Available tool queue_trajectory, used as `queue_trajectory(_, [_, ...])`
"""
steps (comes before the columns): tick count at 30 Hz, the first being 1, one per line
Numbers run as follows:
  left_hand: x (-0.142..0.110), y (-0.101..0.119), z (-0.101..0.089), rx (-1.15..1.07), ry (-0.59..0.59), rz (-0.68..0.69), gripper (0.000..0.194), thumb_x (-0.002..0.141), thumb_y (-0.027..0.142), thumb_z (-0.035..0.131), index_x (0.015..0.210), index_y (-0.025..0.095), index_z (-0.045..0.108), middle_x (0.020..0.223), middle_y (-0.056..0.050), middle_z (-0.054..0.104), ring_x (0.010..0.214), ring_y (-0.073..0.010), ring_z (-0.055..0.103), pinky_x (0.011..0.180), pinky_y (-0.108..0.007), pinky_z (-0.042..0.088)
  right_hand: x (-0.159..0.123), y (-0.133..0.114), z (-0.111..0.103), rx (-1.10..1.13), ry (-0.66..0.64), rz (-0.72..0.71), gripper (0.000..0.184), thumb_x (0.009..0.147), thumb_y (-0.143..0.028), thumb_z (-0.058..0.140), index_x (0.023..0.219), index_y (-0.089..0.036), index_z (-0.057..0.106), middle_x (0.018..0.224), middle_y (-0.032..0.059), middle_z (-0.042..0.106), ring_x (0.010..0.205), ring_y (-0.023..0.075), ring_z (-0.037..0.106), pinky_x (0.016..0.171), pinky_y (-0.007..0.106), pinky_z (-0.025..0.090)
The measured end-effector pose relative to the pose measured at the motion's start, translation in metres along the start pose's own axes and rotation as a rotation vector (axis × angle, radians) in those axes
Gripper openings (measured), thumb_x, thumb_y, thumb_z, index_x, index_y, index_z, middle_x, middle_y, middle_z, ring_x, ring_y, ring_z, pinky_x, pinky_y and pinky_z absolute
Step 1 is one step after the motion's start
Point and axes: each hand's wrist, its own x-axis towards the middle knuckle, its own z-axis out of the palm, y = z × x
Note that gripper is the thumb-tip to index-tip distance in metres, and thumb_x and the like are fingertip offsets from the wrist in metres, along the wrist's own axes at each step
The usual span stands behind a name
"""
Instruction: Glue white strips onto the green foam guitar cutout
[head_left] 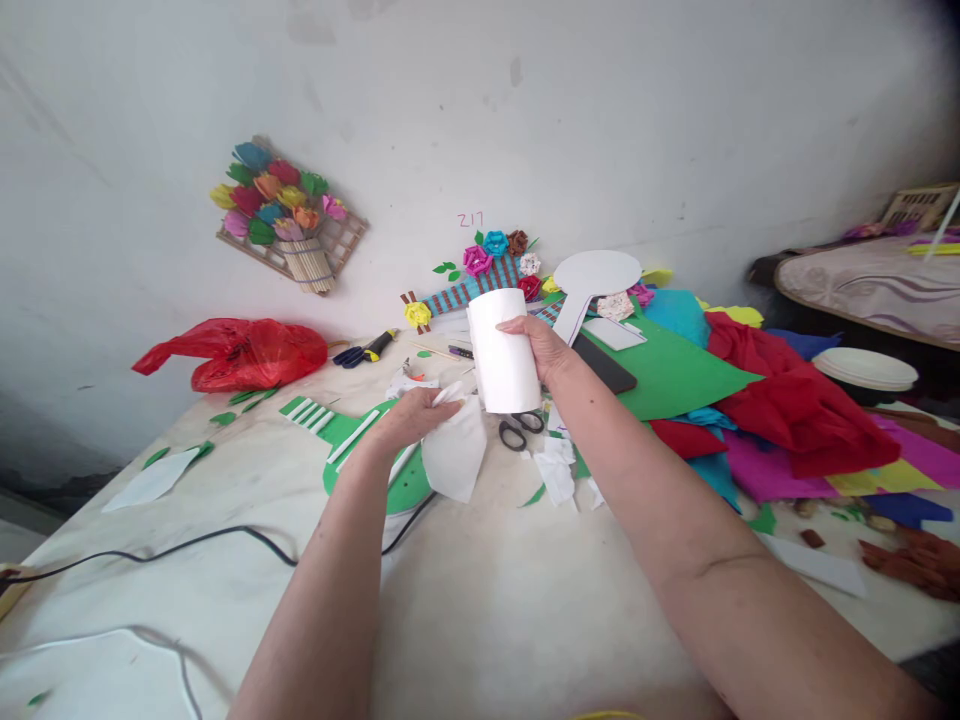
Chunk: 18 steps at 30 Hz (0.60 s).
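Head view: a white roll held up above a crowded worktop

From where I stand, the right hand (541, 345) is curled round the side of a white paper roll (501, 365), thumb across its front, the other fingers hidden behind it. The left hand (418, 415) has its fingertips closed in a pinch on a thin white sheet (455, 458); whether that joins the roll, I can't tell. A hard tug could tear it, or a loose grip let the roll drop onto the black-handled scissors (517, 432) just below. The left forearm, passing over the green guitar-shaped cutout (412, 490), might drag it or snag the black cord (247, 535). Paper scraps (556, 470) and the red crepe paper (799, 400) crowd the right; the freest room is the marble-patterned tabletop (480, 600) between the forearms.
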Motion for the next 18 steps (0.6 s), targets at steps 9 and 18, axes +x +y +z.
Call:
queue_trajectory(9, [0.001,-0.007,0.006,-0.482,-0.084,0.07,0.04,0.061,0.035,0.067,0.094,0.014,0.057,0.08,-0.004,0.064,0.068,-0.0168,0.059,0.063,-0.026,0.044,0.004,0.008,0.009,-0.144,0.004,-0.125,0.057,0.052,-0.019,0.067,0.106,-0.02,0.048,0.084,0.0016,0.061,0.071,0.019,0.059,0.063,0.037,0.051])
queue_trajectory(18, [0.003,0.0,0.01,-0.182,-0.036,-0.017,0.04,0.056,0.045,0.067,0.079,0.012,0.063,0.073,-0.006,0.066,0.065,-0.0197,0.059,0.054,-0.025,0.042,0.003,0.003,0.023,-0.341,0.013,-0.186,0.084,0.051,-0.021,0.069,0.127,-0.023,0.034,0.105,0.004,0.057,0.088,0.0202,0.055,0.077,0.038,0.048])
